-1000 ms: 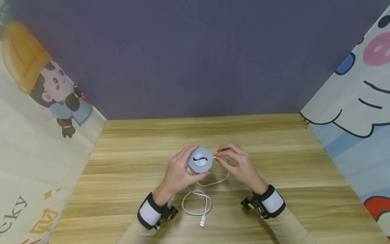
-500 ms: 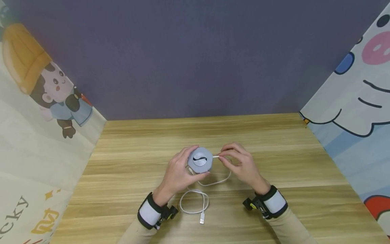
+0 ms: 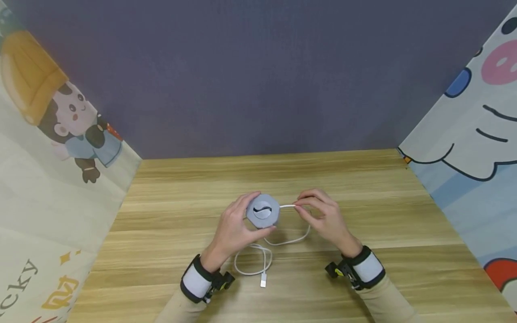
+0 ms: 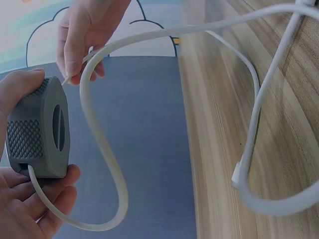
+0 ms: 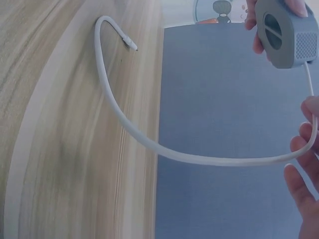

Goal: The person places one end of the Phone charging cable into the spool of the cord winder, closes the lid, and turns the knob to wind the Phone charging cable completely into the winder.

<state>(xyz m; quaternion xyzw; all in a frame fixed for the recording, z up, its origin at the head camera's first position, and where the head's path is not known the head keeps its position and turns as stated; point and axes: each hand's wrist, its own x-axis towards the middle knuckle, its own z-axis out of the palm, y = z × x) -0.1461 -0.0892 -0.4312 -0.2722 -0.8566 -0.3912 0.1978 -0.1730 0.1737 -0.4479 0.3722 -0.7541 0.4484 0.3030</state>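
Note:
My left hand (image 3: pixel 233 228) grips a grey six-sided cable winder (image 3: pixel 258 221) by its edges, thumb at the near side and fingers at the far side. The winder has a round turning knob with a curved slot, and the left wrist view shows its knurled sides (image 4: pixel 25 139). White cable runs out of two opposite sides. To the right, my right hand (image 3: pixel 325 220) pinches the stretch of white cable (image 3: pixel 287 206) between thumb and fingertips, a short way from the winder. Past that hand the cable loops down and back. A USB plug (image 3: pixel 263 281) lies nearest the body.
A wood-grain table (image 3: pixel 181 188) lies under both hands. Behind it rises a dark blue-grey wall panel (image 3: pixel 258 80), with cartoon-printed panels on the left (image 3: pixel 48 215) and right (image 3: pixel 476 148). Beneath the winder, loose cable forms a loop (image 3: pixel 238 267) on the table.
My right hand has moved rightward with the cable, so the stretch between it and the winder is longer. The winder has shifted slightly left, and the loop and USB plug have drawn up toward it.

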